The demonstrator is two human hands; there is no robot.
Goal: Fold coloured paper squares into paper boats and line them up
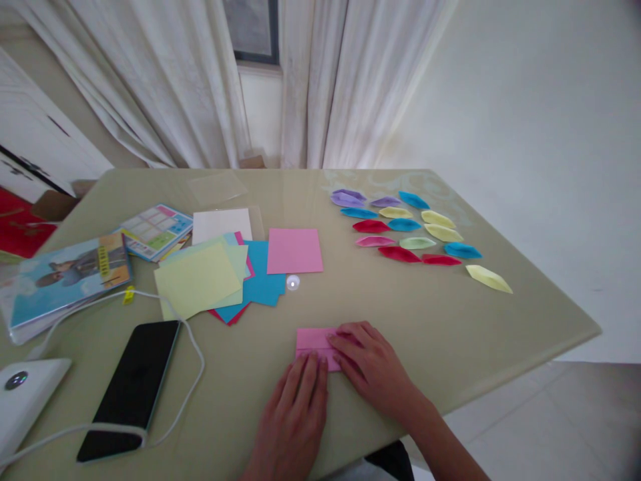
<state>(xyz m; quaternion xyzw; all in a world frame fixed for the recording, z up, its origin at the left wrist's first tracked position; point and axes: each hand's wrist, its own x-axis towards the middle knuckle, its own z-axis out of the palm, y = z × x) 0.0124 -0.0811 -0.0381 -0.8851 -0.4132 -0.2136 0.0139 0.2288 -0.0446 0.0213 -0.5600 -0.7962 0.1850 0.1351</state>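
Observation:
A pink sheet of paper (311, 337), folded into a narrow rectangle with a crease along its length, lies flat near the table's front edge. On its lower edge rest the fingertips of my left hand (296, 411), fingers stretched out side by side. My right hand (373, 364) lies over the paper's right end, its fingers extended leftward and hiding that part. Neither hand grips the paper; both press on it from above. Beyond them sits a flat, unfolded pink square (295, 251).
Loose yellow (197, 277) and blue sheets (265, 267) overlap at centre left. Several folded paper boats (400, 254) stand in rows at the right. A phone (133, 387), white cable (197, 347), white device (30, 394) and books (70, 280) occupy the left side.

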